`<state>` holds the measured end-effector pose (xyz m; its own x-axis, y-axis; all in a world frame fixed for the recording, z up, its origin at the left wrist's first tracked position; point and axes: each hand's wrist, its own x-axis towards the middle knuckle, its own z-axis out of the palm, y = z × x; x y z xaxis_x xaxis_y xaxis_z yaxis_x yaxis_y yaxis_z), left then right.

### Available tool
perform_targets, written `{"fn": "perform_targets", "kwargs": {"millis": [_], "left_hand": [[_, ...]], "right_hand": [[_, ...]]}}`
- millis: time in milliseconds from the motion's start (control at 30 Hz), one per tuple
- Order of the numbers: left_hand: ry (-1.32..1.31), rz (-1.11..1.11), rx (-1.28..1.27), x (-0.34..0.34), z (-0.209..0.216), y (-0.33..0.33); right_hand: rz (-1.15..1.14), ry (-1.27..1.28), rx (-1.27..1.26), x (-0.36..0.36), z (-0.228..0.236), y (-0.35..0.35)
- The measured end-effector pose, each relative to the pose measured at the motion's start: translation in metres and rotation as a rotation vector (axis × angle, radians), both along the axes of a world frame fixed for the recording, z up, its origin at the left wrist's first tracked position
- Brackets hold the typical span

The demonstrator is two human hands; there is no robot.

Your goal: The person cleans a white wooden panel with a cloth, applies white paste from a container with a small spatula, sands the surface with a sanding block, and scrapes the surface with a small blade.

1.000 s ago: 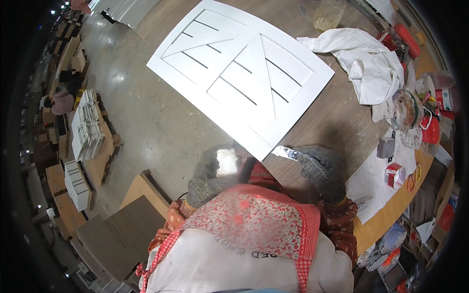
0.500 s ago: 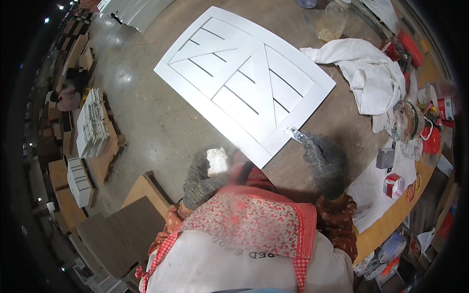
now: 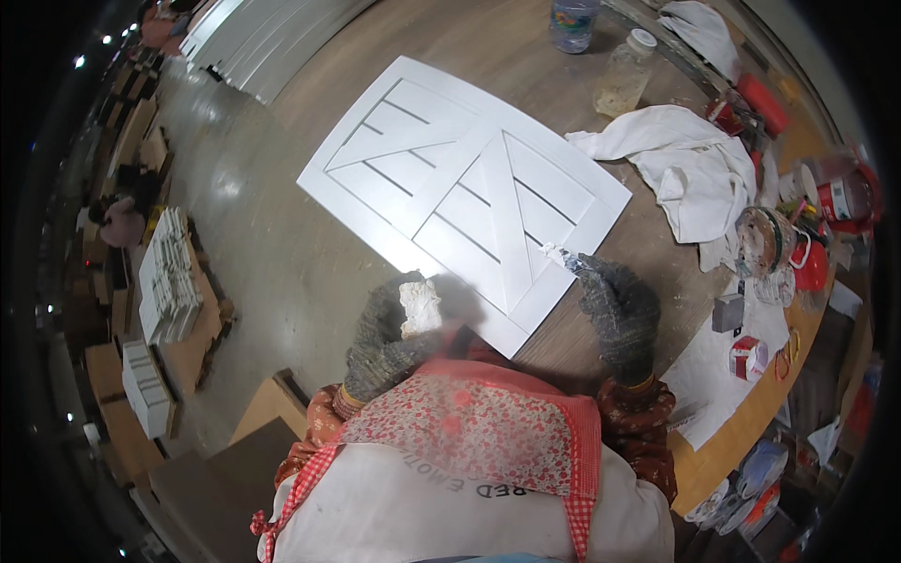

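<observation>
Panel, white: laid face up on the wood-grain table (image 3: 671, 281), slantwise, one corner pointed toward the wearer; the white panel (image 3: 457, 178) is marked with diagonal strips and dark grooves.
Left hand: gloved in grey knit; a white lump (image 3: 419, 308) is grasped by the left hand (image 3: 380, 333), just beside the near left edge of the panel; whether the panel is touched cannot be told.
Right hand: gloved likewise; a small flat blade (image 3: 561, 257), smeared white, is grasped by the right hand (image 3: 619, 314) at the panel's right edge.
Blade tip: held over the panel's near right border; contact with the surface cannot be told.
Cloth, white: the crumpled cloth (image 3: 699, 178) is spread on the table, at the panel's far right corner.
Vessels: a lidded jar (image 3: 624, 83) and a clear bottle (image 3: 573, 26) are stood beyond the cloth; an open tub (image 3: 762, 235) and a red container (image 3: 812, 267) are set close together at the right.
Sheet, white: the sheet (image 3: 694, 408) is laid at the right of the table; a grey block (image 3: 727, 312) and a red-and-white roll (image 3: 748, 358) are placed upon it.
Apron: the apron (image 3: 479, 413), flower-printed and red-checked at the border, is worn.
Floor, left: white boards (image 3: 167, 281) are stacked on a pallet.
</observation>
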<state>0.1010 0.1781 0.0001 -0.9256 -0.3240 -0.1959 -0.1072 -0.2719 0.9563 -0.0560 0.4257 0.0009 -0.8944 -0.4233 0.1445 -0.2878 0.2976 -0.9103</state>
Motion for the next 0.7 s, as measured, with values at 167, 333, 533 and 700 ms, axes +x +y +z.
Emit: {"fn": "perform_targets", "kwargs": {"millis": [167,333,533,700], "left_hand": [[-0.021,-0.109,-0.028,-0.024,0.021,-0.010],[0.016,-0.351,-0.057,-0.053,0.015,-0.015],[0.029,-0.504,0.042,-0.074,0.018,0.000],[-0.013,-0.561,0.335,-0.085,0.036,0.003]], "right_hand": [[-0.001,-0.208,0.203,0.012,0.029,0.004],[0.151,0.208,0.008,0.027,0.028,-0.003],[-0.201,0.124,-0.018,0.030,0.001,-0.008],[-0.384,-0.066,0.037,-0.003,-0.022,0.011]]}}
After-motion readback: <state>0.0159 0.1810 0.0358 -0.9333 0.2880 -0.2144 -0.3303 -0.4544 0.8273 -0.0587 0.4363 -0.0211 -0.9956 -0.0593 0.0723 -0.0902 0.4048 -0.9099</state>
